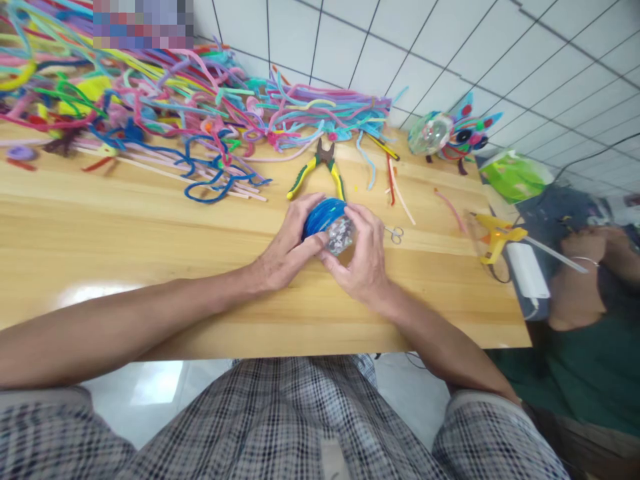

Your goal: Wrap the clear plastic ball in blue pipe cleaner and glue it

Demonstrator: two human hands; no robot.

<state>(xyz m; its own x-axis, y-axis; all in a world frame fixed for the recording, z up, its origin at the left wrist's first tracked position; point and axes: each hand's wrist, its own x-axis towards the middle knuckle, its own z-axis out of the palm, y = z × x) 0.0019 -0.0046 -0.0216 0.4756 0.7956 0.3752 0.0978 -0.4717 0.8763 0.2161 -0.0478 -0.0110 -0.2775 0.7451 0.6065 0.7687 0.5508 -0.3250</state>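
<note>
Between my two hands is a clear, rounded ball (pixel 341 235) with shiny bits inside, its upper left side covered by blue pipe cleaners (pixel 324 215). My left hand (pixel 293 243) curls around the blue side, thumb across the front. On the clear side, my right hand (pixel 364 250) closes with its fingers over the top and thumb below. Just beyond the hands lie pliers (pixel 325 160) with green and yellow handles, jaws pointing away. Small scissors (pixel 396 234) rest to the right of my right hand, partly hidden by it.
A heap of colourful pipe cleaners (pixel 200 100) runs along the back left. At the back right stands a clear-bodied figure (pixel 431 133) with a pipe-cleaner head. A yellow glue gun (pixel 497 233) sits near the right edge, with a white box (pixel 527 270) and another person's arm (pixel 577 287) beyond.
</note>
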